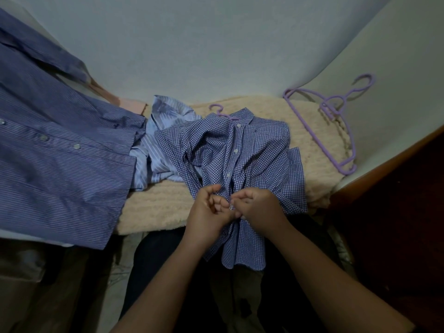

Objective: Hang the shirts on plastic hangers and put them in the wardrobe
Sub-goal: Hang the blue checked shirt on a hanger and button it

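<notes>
A blue gingham shirt (242, 150) lies crumpled on a cream blanket (312, 150), its hem hanging over the near edge. A purple plastic hanger sits inside it; only the hook (219, 111) pokes out at the collar. My left hand (207, 207) and my right hand (258, 207) meet at the shirt's front placket near a button, each pinching the fabric. A second purple hanger (336, 126) lies bare on the blanket to the right. A light blue striped shirt (158, 145) is bunched to the left of the gingham one.
A dark blue striped shirt (55, 150) hangs large at the left, close to the camera. A pale wall stands behind the blanket. A dark wooden edge (389, 159) runs along the right side.
</notes>
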`<action>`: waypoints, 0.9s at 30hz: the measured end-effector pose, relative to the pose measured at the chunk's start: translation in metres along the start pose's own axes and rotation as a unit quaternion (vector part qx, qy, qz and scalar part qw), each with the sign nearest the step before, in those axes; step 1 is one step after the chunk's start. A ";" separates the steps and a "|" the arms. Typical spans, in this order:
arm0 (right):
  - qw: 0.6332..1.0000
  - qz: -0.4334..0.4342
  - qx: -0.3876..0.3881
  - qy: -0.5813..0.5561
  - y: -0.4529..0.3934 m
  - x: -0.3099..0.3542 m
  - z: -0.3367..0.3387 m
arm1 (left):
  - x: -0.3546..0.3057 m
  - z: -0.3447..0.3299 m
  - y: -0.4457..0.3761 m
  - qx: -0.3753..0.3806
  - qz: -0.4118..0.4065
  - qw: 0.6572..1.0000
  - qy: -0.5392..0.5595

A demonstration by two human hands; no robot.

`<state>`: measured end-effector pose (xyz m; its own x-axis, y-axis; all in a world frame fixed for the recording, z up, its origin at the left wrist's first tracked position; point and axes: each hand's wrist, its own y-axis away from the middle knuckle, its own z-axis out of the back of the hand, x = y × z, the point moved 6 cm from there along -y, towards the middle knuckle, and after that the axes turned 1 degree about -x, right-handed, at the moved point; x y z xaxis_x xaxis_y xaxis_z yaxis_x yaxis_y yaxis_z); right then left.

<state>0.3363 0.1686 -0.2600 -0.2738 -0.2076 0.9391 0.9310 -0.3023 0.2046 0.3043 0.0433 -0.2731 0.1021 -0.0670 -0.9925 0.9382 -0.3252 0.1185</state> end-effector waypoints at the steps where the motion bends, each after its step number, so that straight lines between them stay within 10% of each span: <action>1: 1.000 -0.001 -0.001 -0.006 0.000 0.000 0.000 | 0.001 0.000 0.000 0.005 0.004 1.000 0.007; 27: 0.993 -0.007 0.023 -0.112 -0.008 0.001 0.006 | 0.001 0.003 -0.013 0.020 0.028 0.997 0.072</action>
<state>0.3297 0.1764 -0.2588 -0.2310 0.0103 0.9729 0.9389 -0.2600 0.2257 0.2914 0.0448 -0.2752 0.2040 0.0494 -0.9777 0.9159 -0.3623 0.1728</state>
